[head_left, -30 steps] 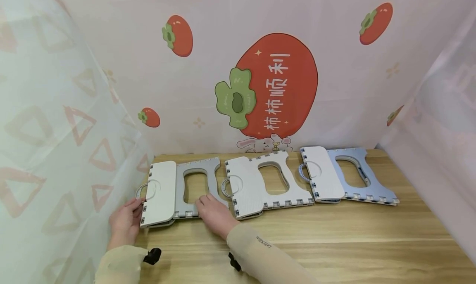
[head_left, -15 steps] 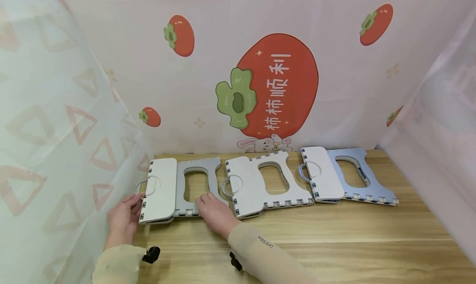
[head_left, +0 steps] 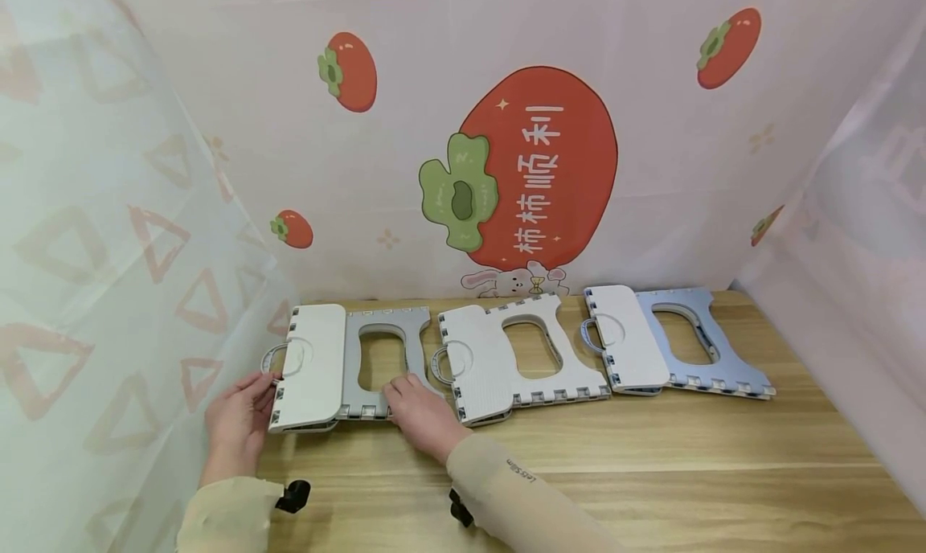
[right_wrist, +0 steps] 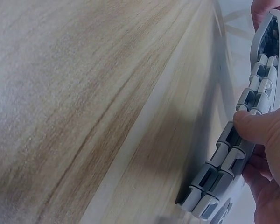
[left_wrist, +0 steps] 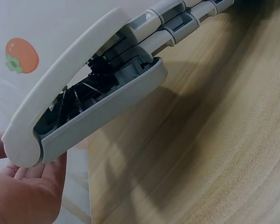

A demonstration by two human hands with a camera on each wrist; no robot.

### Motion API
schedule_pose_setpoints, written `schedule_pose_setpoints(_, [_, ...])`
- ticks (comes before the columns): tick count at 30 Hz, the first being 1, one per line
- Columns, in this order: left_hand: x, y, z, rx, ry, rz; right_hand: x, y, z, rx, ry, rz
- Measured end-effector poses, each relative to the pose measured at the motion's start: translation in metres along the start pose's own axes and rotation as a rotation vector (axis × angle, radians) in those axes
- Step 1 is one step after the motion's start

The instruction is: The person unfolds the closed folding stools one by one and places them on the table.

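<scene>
A folded step stool point(head_left: 314, 376) with a white top and grey leg panels lies at the left of the table in the head view. My left hand point(head_left: 235, 420) holds its left end, below the small carry handle point(head_left: 272, 360); the fingers pass under the edge. My right hand point(head_left: 423, 416) grips the front edge of the grey leg panel beside its cut-out, thumb on the hinged edge point(right_wrist: 219, 161) in the right wrist view. The left wrist view shows the stool's folded side point(left_wrist: 102, 112) tilted, its top and lower halves slightly parted, with shadow on the wood beneath.
A white folded step stool point(head_left: 473, 368) lies right of the grey one, close to my right hand. Farther right is a folded stool with blue leg panels point(head_left: 712, 368). The wooden table point(head_left: 651, 473) ends at a printed cloth backdrop point(head_left: 405, 175) behind and cloth sides.
The grey stool's left end has shifted slightly back and left, with my left hand following. My right hand keeps its grip, almost in place. The other two stools have not moved.
</scene>
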State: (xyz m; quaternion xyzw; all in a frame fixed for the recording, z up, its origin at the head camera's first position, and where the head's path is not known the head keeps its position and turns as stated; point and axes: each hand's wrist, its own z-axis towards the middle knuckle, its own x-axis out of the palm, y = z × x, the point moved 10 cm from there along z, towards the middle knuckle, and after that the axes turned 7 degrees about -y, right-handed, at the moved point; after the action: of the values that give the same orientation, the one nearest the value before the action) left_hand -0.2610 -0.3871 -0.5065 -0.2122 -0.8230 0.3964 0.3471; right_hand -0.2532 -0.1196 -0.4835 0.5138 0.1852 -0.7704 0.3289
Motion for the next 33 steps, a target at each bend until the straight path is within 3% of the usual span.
schedule_pose_setpoints(11, [0.006, -0.006, -0.005, 0.025, -0.01, -0.062, 0.0, -0.004, 0.0, 0.02, 0.038, 0.039])
schedule_pose_setpoints(20, [0.017, -0.013, -0.009, 0.073, 0.029, -0.125, -0.004, -0.01, 0.0, 0.043, 0.044, 0.092])
schedule_pose_setpoints(33, [0.025, -0.017, -0.011, 0.084, 0.046, -0.166, -0.007, -0.014, -0.001, 0.061, 0.046, 0.137])
